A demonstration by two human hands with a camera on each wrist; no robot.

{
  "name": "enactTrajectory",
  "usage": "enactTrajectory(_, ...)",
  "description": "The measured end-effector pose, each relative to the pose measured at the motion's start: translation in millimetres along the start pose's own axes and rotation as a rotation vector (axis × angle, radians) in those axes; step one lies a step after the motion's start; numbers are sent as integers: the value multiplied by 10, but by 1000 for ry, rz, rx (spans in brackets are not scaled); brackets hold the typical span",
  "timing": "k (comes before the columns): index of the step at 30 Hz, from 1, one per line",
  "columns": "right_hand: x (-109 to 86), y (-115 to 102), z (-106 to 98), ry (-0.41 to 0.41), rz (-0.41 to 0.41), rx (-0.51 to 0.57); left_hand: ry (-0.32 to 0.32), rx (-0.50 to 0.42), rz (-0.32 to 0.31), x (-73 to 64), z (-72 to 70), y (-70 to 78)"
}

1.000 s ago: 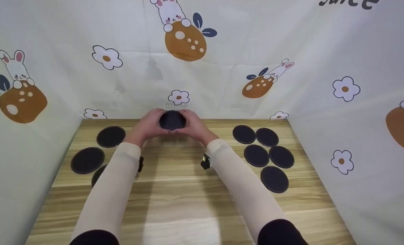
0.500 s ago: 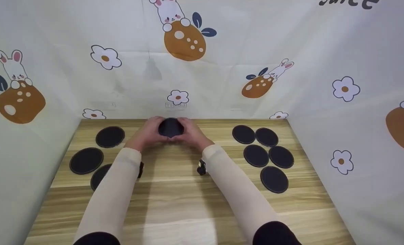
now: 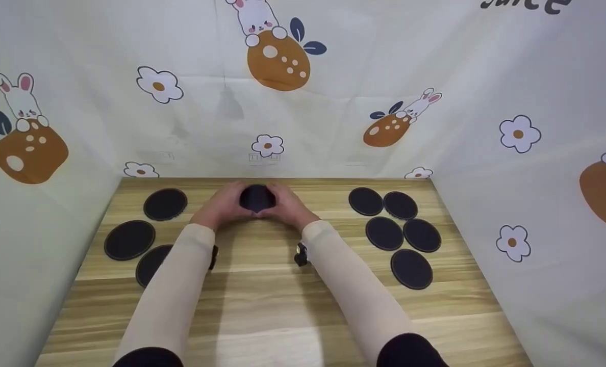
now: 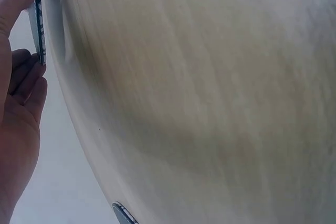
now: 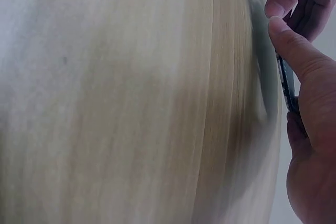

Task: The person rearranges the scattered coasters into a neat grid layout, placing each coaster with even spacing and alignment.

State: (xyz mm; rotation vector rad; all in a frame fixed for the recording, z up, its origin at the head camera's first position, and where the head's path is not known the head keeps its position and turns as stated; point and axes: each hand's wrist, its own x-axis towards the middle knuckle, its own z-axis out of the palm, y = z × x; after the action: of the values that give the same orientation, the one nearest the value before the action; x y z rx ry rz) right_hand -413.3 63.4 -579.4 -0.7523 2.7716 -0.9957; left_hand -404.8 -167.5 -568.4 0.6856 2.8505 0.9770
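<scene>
A round black coaster [image 3: 257, 198] with a stitched edge is held between both hands near the back of the table. From its left side my left hand [image 3: 223, 205] grips it, and my right hand [image 3: 291, 206] grips the opposite side. The thumbs meet at its near edge. Seen edge-on, the coaster [image 4: 39, 32] lies between thumb and fingers in the left wrist view. In the right wrist view, the coaster's rim [image 5: 286, 82] shows beside the right hand [image 5: 315, 166], apart from the tabletop. Parts of its rim are hidden by the fingers.
Three black coasters [image 3: 129, 239] lie on the left of the wooden table [image 3: 262, 285], one partly behind the left sleeve. Several more coasters [image 3: 384, 233] lie grouped on the right. A printed cloth [image 3: 328, 122] stands along the back and both sides.
Both hands have brought the coaster down and toward the person, away from the back cloth. Their hold on it stays the same, and the other coasters lie where they were.
</scene>
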Motion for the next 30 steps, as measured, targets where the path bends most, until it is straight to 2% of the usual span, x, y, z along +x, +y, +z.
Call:
enactTrajectory(7, -5, -25, 19, -9, 3, 5, -22, -6, -37, 32, 30, -41)
enactTrajectory(13, 8, -31, 27, -11, -58, 34, -25, -37, -21, 55, 71, -91)
enactTrajectory(16, 7, -34, 35, -20, -78, 51, -37, -43, -44, 52, 82, -92)
enactTrajectory(20, -6, -54, 35, -37, -49, 26, -58, -38, -87, 42, 80, -63)
enactTrajectory(25, -18, -64, 37, -56, 21, -30, -71, -34, -83, 45, 77, -42)
enactTrajectory(30, -6, -56, 50, -54, 13, -18, -73, -33, -95, 40, 81, -32)
